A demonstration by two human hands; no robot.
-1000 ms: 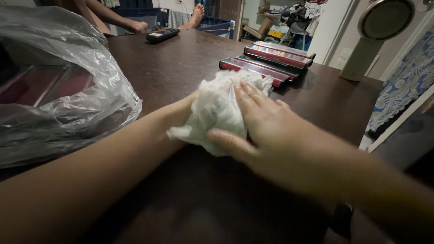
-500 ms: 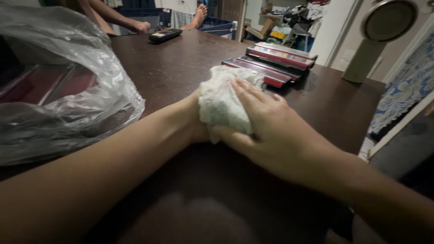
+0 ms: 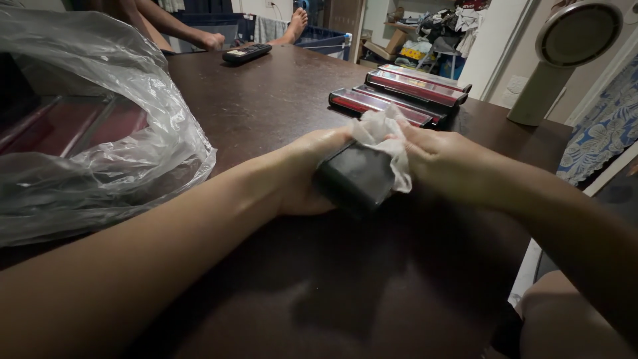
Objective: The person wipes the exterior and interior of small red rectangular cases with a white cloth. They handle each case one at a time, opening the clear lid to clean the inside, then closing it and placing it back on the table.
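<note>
Dim indoor light, glare on the plastic bag, near forearms soft, edges stretched by wide-angle distortion.

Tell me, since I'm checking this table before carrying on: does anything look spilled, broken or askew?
Nothing stands out. The left hand holds a dark block while the right hand presses a white cloth on it. The red panels lie stacked, though stepped.

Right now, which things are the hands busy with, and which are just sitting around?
In use:
left hand gripping the dark block
right hand pressing the white cloth on that block

Just lying about:
clear plastic bag
red and black flat cases
remote control
white fan
all on or beside the brown table
</note>
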